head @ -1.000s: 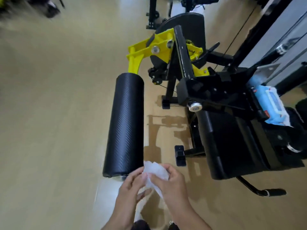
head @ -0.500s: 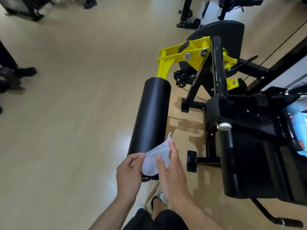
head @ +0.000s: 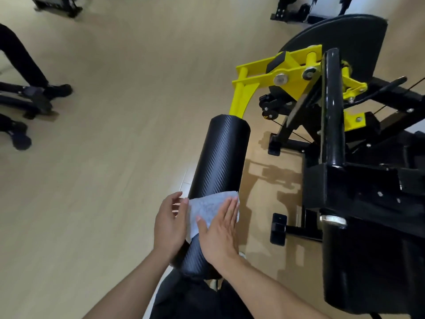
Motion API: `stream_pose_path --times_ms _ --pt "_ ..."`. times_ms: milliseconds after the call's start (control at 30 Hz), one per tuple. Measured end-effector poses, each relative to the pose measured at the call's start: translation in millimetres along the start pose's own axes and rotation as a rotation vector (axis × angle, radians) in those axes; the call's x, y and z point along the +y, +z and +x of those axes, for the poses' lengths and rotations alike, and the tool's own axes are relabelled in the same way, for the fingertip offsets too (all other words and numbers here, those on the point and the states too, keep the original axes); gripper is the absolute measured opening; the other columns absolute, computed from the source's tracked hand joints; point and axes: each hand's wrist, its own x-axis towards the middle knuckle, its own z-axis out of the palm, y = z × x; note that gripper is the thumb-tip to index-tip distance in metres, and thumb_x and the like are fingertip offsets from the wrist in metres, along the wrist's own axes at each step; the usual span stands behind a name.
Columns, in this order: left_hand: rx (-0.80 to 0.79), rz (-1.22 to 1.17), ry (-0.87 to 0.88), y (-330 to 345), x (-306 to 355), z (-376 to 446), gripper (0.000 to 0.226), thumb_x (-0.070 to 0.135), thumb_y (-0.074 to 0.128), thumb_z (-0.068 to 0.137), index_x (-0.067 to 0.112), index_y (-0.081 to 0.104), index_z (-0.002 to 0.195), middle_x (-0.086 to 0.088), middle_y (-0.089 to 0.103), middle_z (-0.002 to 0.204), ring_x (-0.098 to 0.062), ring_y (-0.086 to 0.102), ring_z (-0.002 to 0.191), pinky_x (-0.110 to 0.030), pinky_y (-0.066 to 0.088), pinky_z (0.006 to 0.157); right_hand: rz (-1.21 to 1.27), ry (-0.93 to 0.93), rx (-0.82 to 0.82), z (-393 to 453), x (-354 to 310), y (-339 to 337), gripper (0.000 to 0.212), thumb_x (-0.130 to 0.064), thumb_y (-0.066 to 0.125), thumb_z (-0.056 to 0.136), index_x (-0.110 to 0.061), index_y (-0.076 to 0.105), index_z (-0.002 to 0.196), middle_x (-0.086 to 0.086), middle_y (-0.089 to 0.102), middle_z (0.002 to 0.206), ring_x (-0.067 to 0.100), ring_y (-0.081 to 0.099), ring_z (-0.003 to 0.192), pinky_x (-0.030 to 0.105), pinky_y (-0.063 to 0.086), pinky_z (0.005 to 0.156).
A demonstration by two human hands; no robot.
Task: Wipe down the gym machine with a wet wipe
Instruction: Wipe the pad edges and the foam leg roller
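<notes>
A black textured roller pad (head: 222, 157) on a yellow arm (head: 243, 97) belongs to the black gym machine (head: 358, 187). A white wet wipe (head: 207, 207) is spread over the roller's near part. My right hand (head: 218, 231) lies flat on the wipe, fingers together, pressing it to the pad. On the roller's left side, my left hand (head: 170, 222) holds the wipe's left edge with its fingertips.
Pale wood floor (head: 110, 157) lies all around. A person's dark legs and shoes (head: 55, 90) and black equipment feet (head: 23, 104) are at the far left. More machine bases (head: 296, 10) stand at the top. The machine's black seat pad (head: 377, 261) is on the right.
The wipe was held bunched in the air between both hands; now it is spread on the roller with my right palm flat on it. The view has come closer.
</notes>
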Motion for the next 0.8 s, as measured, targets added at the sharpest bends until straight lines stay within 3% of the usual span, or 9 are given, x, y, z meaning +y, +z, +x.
stream_pose_path --times_ms 67,133,200,367,500,567,633,733,800 --pt "-0.059 0.01 -0.012 10 -5 -3 0.028 0.041 0.049 0.103 0.031 0.059 0.127 0.019 0.061 0.119 0.008 0.057 0.107 -0.007 0.04 0.083 0.038 0.019 0.023 21 -7 -10 0.092 -0.056 0.031 0.104 -0.007 -0.035 0.144 0.01 -0.039 0.158 0.02 -0.033 0.148 0.037 -0.007 0.127" --pt "-0.106 0.034 0.027 19 -6 1 0.034 0.045 0.042 0.105 0.031 0.058 0.131 0.02 0.058 0.127 0.0 0.052 0.121 -0.02 0.039 0.098 0.044 0.017 0.07 42 -16 -19 0.084 -0.051 0.028 0.106 -0.009 -0.035 0.141 0.01 -0.036 0.159 0.018 -0.032 0.148 0.037 -0.008 0.127" --pt "-0.144 0.026 0.042 26 1 15 0.034 0.044 0.039 0.107 0.032 0.056 0.133 0.021 0.057 0.129 -0.002 0.05 0.126 -0.025 0.037 0.102 0.046 0.007 0.131 56 -24 -24 0.077 -0.048 0.023 0.107 -0.01 -0.036 0.139 0.01 -0.034 0.161 0.016 -0.032 0.147 0.036 -0.008 0.127" --pt "-0.227 -0.043 0.082 43 13 56 0.056 0.054 0.023 0.105 0.027 0.05 0.145 0.013 0.053 0.146 0.0 0.045 0.135 -0.031 0.033 0.117 -0.041 -0.095 0.231 73 -26 -22 0.07 -0.054 -0.012 0.09 -0.015 -0.036 0.143 0.0 -0.038 0.158 0.012 -0.034 0.148 0.032 -0.012 0.125" --pt "-0.176 0.039 0.099 56 4 59 0.066 0.062 0.016 0.101 0.028 0.039 0.153 0.013 0.041 0.157 -0.001 0.035 0.143 -0.034 0.029 0.121 -0.091 -0.28 0.209 104 -23 -39 0.056 -0.035 0.009 0.108 -0.017 -0.016 0.154 -0.007 -0.024 0.163 0.009 -0.028 0.15 0.03 -0.011 0.125" --pt "-0.174 0.091 0.118 58 3 59 0.061 0.061 0.021 0.102 0.032 0.034 0.155 0.016 0.038 0.158 -0.002 0.033 0.145 -0.037 0.032 0.12 -0.26 -0.396 0.224 137 -25 -57 0.058 -0.036 0.006 0.108 -0.008 0.002 0.158 0.001 -0.006 0.168 0.02 -0.013 0.155 0.034 -0.006 0.126" --pt "-0.185 0.11 0.116 58 0 62 0.056 0.054 0.029 0.104 0.032 0.031 0.156 0.015 0.035 0.159 -0.003 0.031 0.146 -0.037 0.033 0.12 -0.458 -0.448 0.16 172 -35 -79 0.055 -0.03 0.015 0.111 -0.006 0.014 0.16 0.007 0.006 0.17 0.026 -0.005 0.157 0.032 -0.008 0.125" --pt "-0.233 0.114 0.111 55 -2 67 0.058 0.053 0.029 0.104 0.03 0.028 0.157 0.015 0.031 0.161 -0.002 0.029 0.146 -0.034 0.03 0.121 -0.583 -0.491 0.098 194 -54 -100 0.05 -0.023 0.029 0.111 -0.009 0.025 0.159 0.004 0.013 0.169 0.026 -0.004 0.157 0.037 -0.006 0.127" --pt "-0.272 0.093 0.125 50 -6 70 0.05 0.052 0.028 0.105 0.033 0.035 0.151 0.019 0.039 0.151 0.0 0.035 0.14 -0.027 0.034 0.115 -0.641 -0.585 0.065 178 -54 -99 0.048 -0.023 0.032 0.11 -0.008 0.036 0.155 0.005 0.024 0.167 0.027 0.003 0.157 0.038 -0.003 0.127"
